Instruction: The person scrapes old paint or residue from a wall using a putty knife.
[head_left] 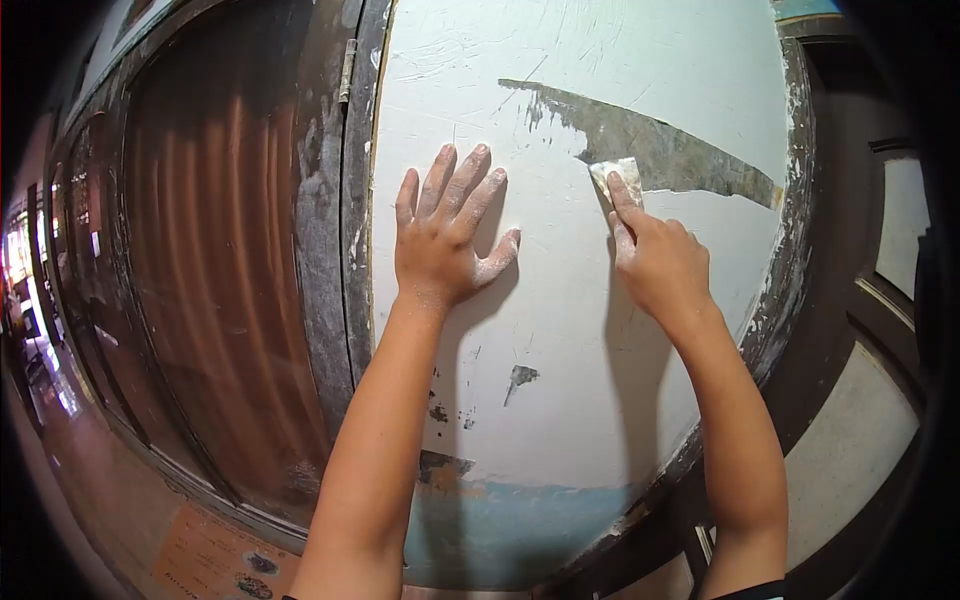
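Observation:
My left hand (pixel 447 230) lies against the white wall panel (pixel 560 400) with its fingers spread, dusted in white powder. To its right, my right hand (pixel 660 250) grips a flat scraper (pixel 617 180) whose whitish blade touches the panel. The blade is at the lower edge of a bare grey patch (pixel 680 155) that runs down to the right. My right index finger presses along the blade; the handle is mostly hidden in the hand. A small grey patch (pixel 520 378) shows below, between my forearms.
Left of the panel are a worn dark frame (pixel 325 200) with a hinge and a glazed panel with a brown curtain (pixel 220 230). A dark door (pixel 850 420) is at the right. Cardboard (pixel 215 555) lies on the floor, lower left.

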